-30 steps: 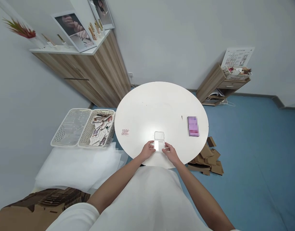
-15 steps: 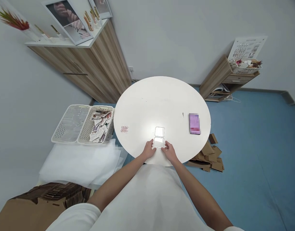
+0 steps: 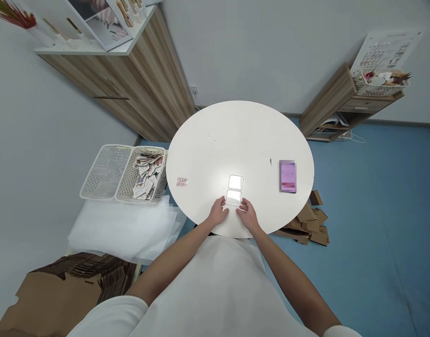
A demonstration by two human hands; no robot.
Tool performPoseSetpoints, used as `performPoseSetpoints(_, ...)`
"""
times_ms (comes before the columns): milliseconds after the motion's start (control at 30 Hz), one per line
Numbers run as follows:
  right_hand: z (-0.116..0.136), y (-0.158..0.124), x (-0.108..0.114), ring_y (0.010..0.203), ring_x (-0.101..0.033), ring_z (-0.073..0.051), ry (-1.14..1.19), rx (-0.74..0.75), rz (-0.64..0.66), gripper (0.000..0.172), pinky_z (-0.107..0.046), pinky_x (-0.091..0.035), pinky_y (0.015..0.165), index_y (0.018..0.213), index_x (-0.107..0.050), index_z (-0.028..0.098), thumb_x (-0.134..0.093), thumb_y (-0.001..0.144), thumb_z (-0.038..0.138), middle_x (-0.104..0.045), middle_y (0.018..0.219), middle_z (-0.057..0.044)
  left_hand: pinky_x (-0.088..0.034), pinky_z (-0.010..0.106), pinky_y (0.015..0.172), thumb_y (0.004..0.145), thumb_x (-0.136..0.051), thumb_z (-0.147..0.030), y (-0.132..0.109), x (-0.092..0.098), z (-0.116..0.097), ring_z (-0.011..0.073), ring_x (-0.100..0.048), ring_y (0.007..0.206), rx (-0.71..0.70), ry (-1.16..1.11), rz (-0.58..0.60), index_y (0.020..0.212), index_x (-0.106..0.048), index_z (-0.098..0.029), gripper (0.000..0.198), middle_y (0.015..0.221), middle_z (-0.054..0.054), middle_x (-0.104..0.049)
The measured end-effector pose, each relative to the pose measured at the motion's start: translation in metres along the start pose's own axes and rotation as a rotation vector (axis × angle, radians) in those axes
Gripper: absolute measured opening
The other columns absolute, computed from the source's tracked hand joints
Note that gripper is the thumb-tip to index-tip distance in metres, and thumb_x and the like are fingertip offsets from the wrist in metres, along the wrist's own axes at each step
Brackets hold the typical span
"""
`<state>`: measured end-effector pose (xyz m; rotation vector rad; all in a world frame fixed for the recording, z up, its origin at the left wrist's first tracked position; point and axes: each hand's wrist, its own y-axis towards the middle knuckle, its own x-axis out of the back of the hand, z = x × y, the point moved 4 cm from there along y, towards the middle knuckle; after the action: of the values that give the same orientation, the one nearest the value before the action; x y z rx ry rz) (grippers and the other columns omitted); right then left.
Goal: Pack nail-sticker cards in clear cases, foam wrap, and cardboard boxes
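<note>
A clear plastic case [image 3: 233, 197] lies opened flat on the white oval table [image 3: 200, 140], its lid half on the far side. My left hand [image 3: 218, 212] rests at the case's left, fingers apart and thumb just short of the near edge. On the other side my right hand [image 3: 247, 215] mirrors it, thumb and fingers spread, fingertips close to the right edge. Neither hand grips the case; whether the fingertips touch it I cannot tell. A small sheet of pinkish press-on nails [image 3: 181, 182] lies at the table's left.
A purple pixelated packet [image 3: 287, 176] lies at the table's right. Left of the table are a white basket of cards [image 3: 148, 175], a basket of clear plastic pieces [image 3: 109, 171] and white sheets [image 3: 120, 229]. Flattened cardboard [image 3: 311, 222] lies on the floor at right.
My thumbs have come away from the case's near edge, and the case sits slightly farther from me. The whole view has shifted a little with my head.
</note>
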<state>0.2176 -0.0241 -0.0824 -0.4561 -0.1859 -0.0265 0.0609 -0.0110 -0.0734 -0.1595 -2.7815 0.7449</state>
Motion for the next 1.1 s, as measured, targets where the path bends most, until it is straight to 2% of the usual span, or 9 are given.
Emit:
performPoseSetpoints(167, 0.002, -0.014, 0.0, 0.098, -0.05, -0.02, -0.036, 0.028, -0.107, 0.058, -0.036, -0.046, 0.079, 0.124, -0.032, 0.023, -0.052, 0.069, 0.03, -0.044, 0.117, -0.01, -0.039, 0.035, 0.087, 0.068, -0.058, -0.016, -0.016, 0.007, 0.005, 0.0195, -0.046, 0.105, 0.004, 0.067, 0.051, 0.12, -0.041, -0.018, 0.055, 0.113, 0.011, -0.047)
performPoseSetpoints(267, 0.011, -0.027, -0.004, 0.096, -0.048, -0.02, -0.143, 0.135, -0.223, 0.053, -0.038, -0.045, 0.078, 0.123, -0.032, 0.023, -0.048, 0.072, 0.028, -0.042, 0.117, -0.01, -0.042, 0.034, 0.081, 0.07, -0.056, -0.019, -0.027, 0.029, 0.009, 0.0194, -0.049, 0.099, -0.042, 0.152, 0.078, 0.114, -0.047, -0.018, 0.044, 0.109, 0.009, -0.051)
performPoseSetpoints(367, 0.027, -0.034, -0.022, 0.09, -0.048, -0.02, -0.225, 0.273, -0.18, 0.046, -0.038, -0.044, 0.076, 0.12, -0.036, 0.023, -0.045, 0.075, 0.026, -0.046, 0.109, -0.009, -0.043, 0.033, 0.079, 0.074, -0.052, -0.02, -0.029, 0.076, 0.012, 0.0188, -0.051, 0.094, -0.122, 0.243, -0.005, 0.107, -0.053, -0.019, 0.033, 0.105, 0.007, -0.053)
performPoseSetpoints(533, 0.055, -0.013, -0.082, 0.088, -0.049, -0.02, -0.375, 0.354, 0.086, 0.043, -0.039, -0.043, 0.079, 0.119, -0.038, 0.026, -0.043, 0.076, 0.024, -0.049, 0.106, -0.007, -0.042, 0.034, 0.081, 0.073, -0.051, -0.019, -0.009, 0.173, 0.014, 0.02, -0.052, 0.089, -0.196, 0.464, -0.198, 0.107, -0.053, -0.017, 0.034, 0.1, 0.008, -0.052)
performPoseSetpoints(600, 0.066, 0.004, -0.11, 0.094, -0.047, -0.021, -0.469, 0.356, 0.167, 0.044, -0.041, -0.041, 0.083, 0.119, -0.039, 0.026, -0.044, 0.076, 0.023, -0.049, 0.107, -0.007, -0.041, 0.034, 0.08, 0.073, -0.052, -0.02, 0.006, 0.2, 0.012, 0.0209, -0.052, 0.089, -0.182, 0.552, -0.198, 0.113, -0.047, -0.016, 0.041, 0.105, 0.009, -0.049)
performPoseSetpoints(667, 0.076, 0.023, -0.138, 0.104, -0.042, -0.023, -0.575, 0.35, 0.218, 0.046, -0.042, -0.038, 0.088, 0.121, -0.038, 0.024, -0.045, 0.075, 0.023, -0.046, 0.113, -0.007, -0.041, 0.033, 0.081, 0.073, -0.053, -0.022, 0.022, 0.218, 0.009, 0.0211, -0.051, 0.092, -0.154, 0.626, -0.168, 0.121, -0.04, -0.018, 0.05, 0.11, 0.009, -0.045)
performPoseSetpoints(767, 0.09, 0.049, -0.177, 0.11, -0.036, -0.024, -0.719, 0.324, 0.251, 0.053, -0.04, -0.036, 0.09, 0.123, -0.035, 0.022, -0.049, 0.073, 0.022, -0.041, 0.117, -0.008, -0.041, 0.031, 0.078, 0.07, -0.057, -0.02, 0.045, 0.229, 0.003, 0.0216, -0.051, 0.094, -0.135, 0.713, -0.117, 0.127, -0.03, -0.016, 0.063, 0.114, 0.011, -0.041)
performPoseSetpoints(900, 0.098, 0.072, -0.215, 0.107, -0.038, -0.024, -0.81, 0.296, 0.255, 0.062, -0.037, -0.036, 0.088, 0.126, -0.031, 0.02, -0.056, 0.069, 0.023, -0.041, 0.115, -0.009, -0.042, 0.029, 0.072, 0.066, -0.062, -0.02, 0.065, 0.231, 0.003, 0.0232, -0.051, 0.093, -0.103, 0.776, -0.054, 0.13, -0.025, -0.018, 0.075, 0.113, 0.011, -0.04)
performPoseSetpoints(1100, 0.097, 0.082, -0.23, 0.1, -0.043, -0.023, -0.883, 0.188, 0.12, 0.056, -0.036, -0.038, 0.082, 0.117, -0.038, 0.024, -0.06, 0.065, 0.021, -0.043, 0.109, -0.007, -0.042, 0.027, 0.068, 0.067, -0.06, -0.016, 0.07, 0.229, 0.006, 0.0206, -0.053, 0.09, -0.11, 0.724, -0.025, 0.121, -0.036, -0.02, 0.059, 0.111, 0.008, -0.042)
